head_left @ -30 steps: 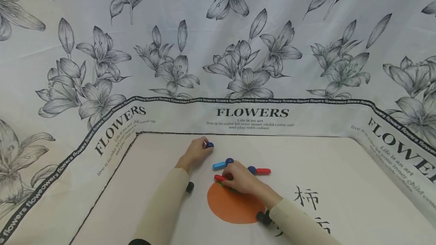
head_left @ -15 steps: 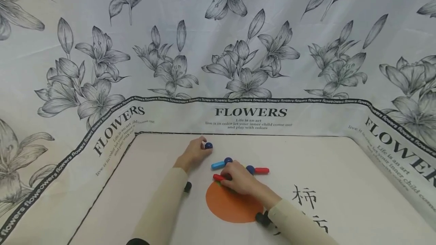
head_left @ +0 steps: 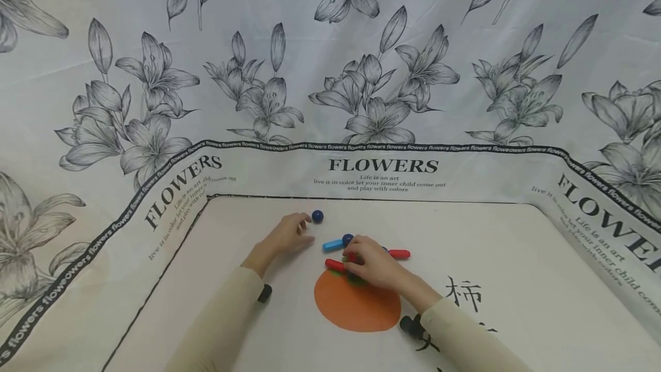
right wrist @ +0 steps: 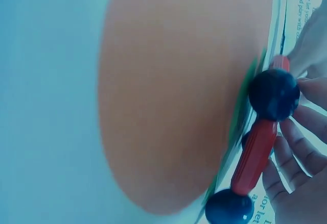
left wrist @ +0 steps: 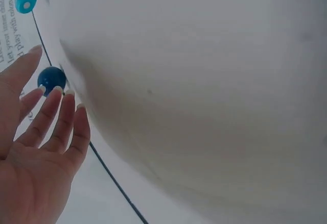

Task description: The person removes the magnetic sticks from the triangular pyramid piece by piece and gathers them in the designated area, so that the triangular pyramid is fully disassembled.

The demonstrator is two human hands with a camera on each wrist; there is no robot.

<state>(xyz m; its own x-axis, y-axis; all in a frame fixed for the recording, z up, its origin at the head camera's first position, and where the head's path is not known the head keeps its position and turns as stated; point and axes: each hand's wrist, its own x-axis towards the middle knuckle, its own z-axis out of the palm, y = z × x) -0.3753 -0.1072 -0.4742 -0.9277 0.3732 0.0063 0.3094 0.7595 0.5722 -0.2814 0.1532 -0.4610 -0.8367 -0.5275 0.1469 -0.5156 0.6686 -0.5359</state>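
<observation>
Roughly crosswise, the red rod [head_left: 335, 265] points left from the right hand [head_left: 376, 263].

Loads of room on the right: a hand could slide from the outer red rod [head_left: 399, 254] to the right edge of the surface [head_left: 537, 251], beyond the right sleeve [head_left: 472, 334]. There's a lane along the left edge too, outside the left sleeve [head_left: 219, 317]. Middle's jammed though: right hand [head_left: 377, 263], inner red rod [head_left: 335, 265], light blue rod [head_left: 333, 245]. Left hand [head_left: 283, 236] and blue ball [head_left: 317, 216] crowd the far edge.
</observation>
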